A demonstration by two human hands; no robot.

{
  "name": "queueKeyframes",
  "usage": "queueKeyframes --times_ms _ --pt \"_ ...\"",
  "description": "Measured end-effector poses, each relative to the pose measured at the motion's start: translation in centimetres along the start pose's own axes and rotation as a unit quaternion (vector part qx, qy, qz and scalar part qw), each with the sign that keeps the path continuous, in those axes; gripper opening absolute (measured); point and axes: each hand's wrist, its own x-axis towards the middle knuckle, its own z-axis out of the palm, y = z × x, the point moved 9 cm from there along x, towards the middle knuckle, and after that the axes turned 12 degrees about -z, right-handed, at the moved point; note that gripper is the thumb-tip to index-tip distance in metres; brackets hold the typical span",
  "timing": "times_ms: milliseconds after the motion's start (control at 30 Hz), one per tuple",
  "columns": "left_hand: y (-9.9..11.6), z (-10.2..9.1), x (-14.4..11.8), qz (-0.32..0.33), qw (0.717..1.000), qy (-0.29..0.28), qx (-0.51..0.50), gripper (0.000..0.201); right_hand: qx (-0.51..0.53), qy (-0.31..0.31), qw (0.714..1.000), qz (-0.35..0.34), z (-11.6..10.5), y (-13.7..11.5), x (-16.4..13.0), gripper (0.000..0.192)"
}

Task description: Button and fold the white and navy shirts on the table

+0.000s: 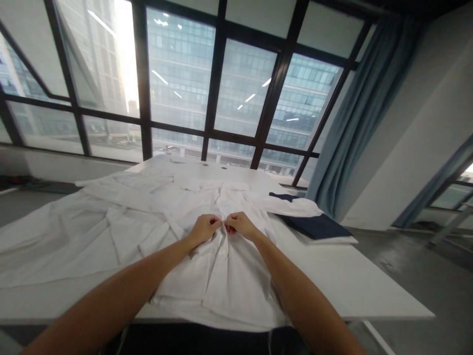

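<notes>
A white button-up garment, shirt- or coat-like, lies spread on the white table with its hem hanging at the near edge. My left hand pinches the front placket from the left. Close against it, my right hand pinches the same placket from the right, fingers curled under. The fabric between them is drawn up into a ridge. Whether a button sits between the fingertips is too small to tell. Below the hands, a pale button shows on the front. One sleeve stretches out to the right.
More white garments lie spread and overlapping on the left of the table. Dark navy folded cloth lies at the right edge, partly under the sleeve. Beyond the table stand tall windows and a blue curtain.
</notes>
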Motion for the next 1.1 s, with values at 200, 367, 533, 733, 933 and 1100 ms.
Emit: queueKeyframes --times_ms 200,367,533,733,933,1100 --pt "2.0 -1.5 0.0 0.009 0.992 0.019 -0.128 0.025 -0.086 -0.043 0.995 0.000 -0.1 1.8 0.5 0.020" --pt "1.6 -7.0 1.4 0.028 0.993 0.030 -0.114 0.024 -0.114 -0.176 0.977 0.050 -0.3 0.0 -2.0 0.020" --pt "-0.3 -11.1 2.9 0.074 0.989 0.090 0.090 0.042 -0.055 -0.427 0.899 0.084 1.0 -2.5 -4.9 0.029" --pt "-6.6 -11.9 8.0 -0.111 0.915 0.043 0.385 0.054 -0.486 0.009 0.871 0.071 -15.0 -0.5 3.3 0.032" --pt "-3.9 -15.9 10.5 -0.082 0.955 0.074 0.276 0.040 -0.551 0.033 0.828 0.096 -20.1 4.5 4.2 0.054" --pt "-0.2 -17.3 10.1 0.001 0.979 0.109 0.172 0.038 -0.551 0.005 0.826 0.122 -20.6 6.7 4.5 0.047"
